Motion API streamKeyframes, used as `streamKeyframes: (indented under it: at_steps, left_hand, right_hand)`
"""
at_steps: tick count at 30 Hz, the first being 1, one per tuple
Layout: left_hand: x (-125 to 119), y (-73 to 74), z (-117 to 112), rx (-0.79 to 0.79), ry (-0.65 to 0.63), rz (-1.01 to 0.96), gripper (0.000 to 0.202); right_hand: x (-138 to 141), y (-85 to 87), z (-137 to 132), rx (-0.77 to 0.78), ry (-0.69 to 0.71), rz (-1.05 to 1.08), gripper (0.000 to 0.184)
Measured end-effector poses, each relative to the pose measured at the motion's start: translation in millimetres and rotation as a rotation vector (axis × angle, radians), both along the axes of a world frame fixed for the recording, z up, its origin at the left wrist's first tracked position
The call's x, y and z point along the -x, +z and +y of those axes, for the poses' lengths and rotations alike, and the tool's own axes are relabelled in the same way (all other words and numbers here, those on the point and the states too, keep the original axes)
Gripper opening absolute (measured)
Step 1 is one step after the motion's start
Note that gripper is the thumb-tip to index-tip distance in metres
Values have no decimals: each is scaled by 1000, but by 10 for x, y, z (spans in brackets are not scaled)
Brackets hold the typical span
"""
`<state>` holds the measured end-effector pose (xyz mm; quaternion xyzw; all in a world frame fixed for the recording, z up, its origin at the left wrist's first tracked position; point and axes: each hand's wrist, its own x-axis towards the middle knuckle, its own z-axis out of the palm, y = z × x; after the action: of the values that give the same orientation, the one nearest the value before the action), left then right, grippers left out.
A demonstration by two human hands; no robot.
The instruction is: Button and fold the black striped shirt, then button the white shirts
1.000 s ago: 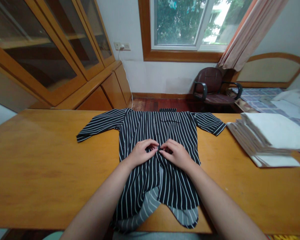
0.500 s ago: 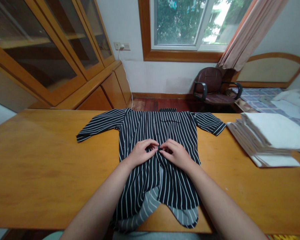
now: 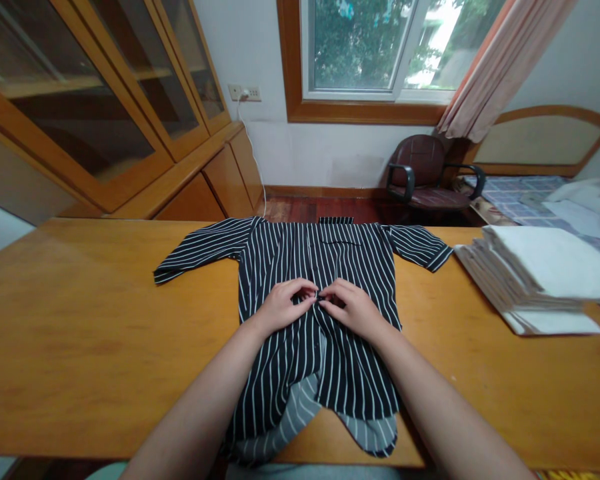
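Observation:
A black shirt with white stripes [image 3: 300,260] lies flat on the wooden table [image 3: 80,320], collar away from me, sleeves spread, hem hanging over the near edge. My left hand [image 3: 280,307] and my right hand [image 3: 353,308] meet at the shirt's front placket, at its middle. Both hands pinch the cloth, fingertips together around a small dark button [image 3: 319,296]. Below my hands the two front panels part and the paler inside shows.
A stack of folded white cloths [image 3: 535,280] lies on the table to the right. Beyond the table stand a dark armchair [image 3: 425,177], a glass-fronted wooden cabinet [image 3: 105,113] at the left and a bed [image 3: 555,193] at the right under a window.

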<state>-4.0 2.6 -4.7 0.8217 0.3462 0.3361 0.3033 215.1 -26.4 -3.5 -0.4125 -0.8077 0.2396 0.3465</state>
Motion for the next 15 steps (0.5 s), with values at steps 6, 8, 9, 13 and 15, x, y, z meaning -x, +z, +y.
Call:
streamKeyframes:
  at_steps: [6, 8, 9, 13, 15]
  left_hand:
    - [-3, 13, -3, 9, 3, 6, 16]
    - [-1, 18, -4, 15, 0, 6, 16]
    - [0, 19, -5, 17, 0, 5, 16]
    - [6, 20, -6, 18, -4, 12, 16]
    - [7, 18, -5, 16, -2, 16, 16]
  right_hand:
    - [2, 2, 0, 3, -2, 3, 7]
    - [0, -7, 3, 5, -5, -2, 7]
    - [-1, -13, 4, 5, -6, -3, 7]
    - [-5, -32, 11, 4, -8, -6, 8]
    - [-4, -38, 16, 4, -7, -6, 9]
